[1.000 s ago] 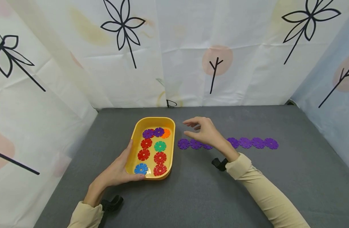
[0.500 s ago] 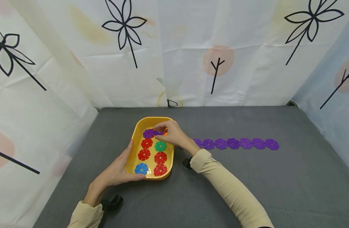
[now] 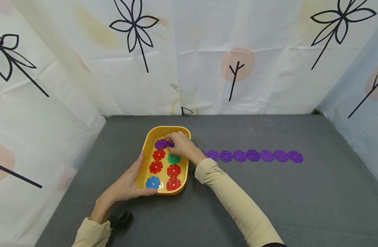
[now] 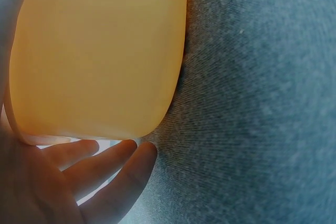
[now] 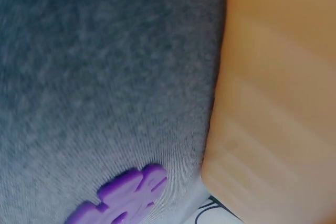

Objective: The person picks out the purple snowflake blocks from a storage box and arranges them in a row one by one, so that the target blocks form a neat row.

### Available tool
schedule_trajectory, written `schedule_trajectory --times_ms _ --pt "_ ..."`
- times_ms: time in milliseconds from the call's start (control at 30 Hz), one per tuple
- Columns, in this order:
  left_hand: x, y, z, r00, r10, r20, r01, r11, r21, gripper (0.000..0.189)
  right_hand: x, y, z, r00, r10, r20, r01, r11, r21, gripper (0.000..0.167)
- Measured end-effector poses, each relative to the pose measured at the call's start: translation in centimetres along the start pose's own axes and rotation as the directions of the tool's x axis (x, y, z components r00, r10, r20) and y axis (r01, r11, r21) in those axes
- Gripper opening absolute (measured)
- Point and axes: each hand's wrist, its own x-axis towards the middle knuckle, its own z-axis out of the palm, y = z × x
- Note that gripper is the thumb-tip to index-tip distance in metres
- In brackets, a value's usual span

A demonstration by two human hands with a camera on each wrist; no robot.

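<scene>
A yellow tray [image 3: 164, 133] holds plastic snowflake discs: red [image 3: 158, 154], green [image 3: 173, 158], blue [image 3: 153, 182] and purple [image 3: 160, 144]. My left hand [image 3: 124, 187] holds its near left corner, thumb at the front rim; the left wrist view shows fingers [image 4: 113, 184] against the tray's outer wall [image 4: 100, 56]. Over the tray's far part, my right hand [image 3: 183, 145] pinches a purple snowflake disc [image 3: 170, 144], tilted among the others. This hand hides the orange disc. In the right wrist view the tray wall [image 5: 278, 103] fills one side, and no fingers show.
A straight row of purple snowflake discs [image 3: 253, 155] lies on the grey table [image 3: 238, 199] right of the tray; its left end is behind the right wrist. One purple disc [image 5: 123, 198] shows near the tray in the right wrist view. Printed cloth [image 3: 201, 68] hangs behind.
My right hand has moved left from above the purple row into the tray and taken a purple disc between its fingers. The left hand and the tray have stayed put.
</scene>
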Motion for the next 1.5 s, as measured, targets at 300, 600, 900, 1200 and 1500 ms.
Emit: schedule_trajectory --times_ms 300,600,900,1200,1500 --pt "0.0 0.0 -0.1 1.0 -0.001 0.003 0.001 1.0 -0.004 0.134 -0.5 -0.6 -0.1 0.989 0.012 0.146 0.004 0.994 -0.107 0.045" --pt "0.0 0.1 -0.2 1.0 0.006 0.001 -0.006 1.0 -0.002 0.134 -0.8 -0.7 0.4 0.997 0.004 0.075 0.008 0.987 -0.158 0.045" --pt "-0.1 0.2 -0.3 1.0 -0.007 0.011 0.007 1.0 -0.007 0.134 -1.3 -1.0 -0.1 0.977 -0.071 0.2 0.099 0.986 -0.131 0.043" --pt "0.0 0.2 -0.1 1.0 -0.018 0.015 0.018 1.0 -0.019 0.133 -1.6 -2.0 0.4 0.987 0.062 0.147 -0.05 0.995 -0.082 0.045" --pt "-0.2 0.2 -0.2 0.999 -0.03 0.015 0.03 0.999 -0.025 0.132 -1.2 -2.4 1.4 0.978 0.186 0.098 -0.169 0.971 -0.167 0.05"
